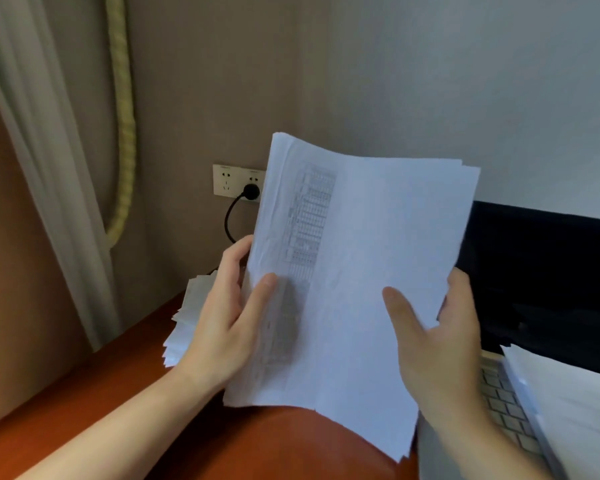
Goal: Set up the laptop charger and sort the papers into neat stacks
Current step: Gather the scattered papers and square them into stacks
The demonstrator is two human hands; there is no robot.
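We gripped the sheaf of papers at both side edges, left hand and right hand; light, floppy, probably slippery.

A pale curtain hangs at the left. A thick yellow rope loops down just beside it against the beige wall. Below them is a reddish-brown desk.

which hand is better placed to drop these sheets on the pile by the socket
Left, probably. The left hand grips the sheets on the side next to the pile, just behind it; the right hand holds the far side, by the laptop.
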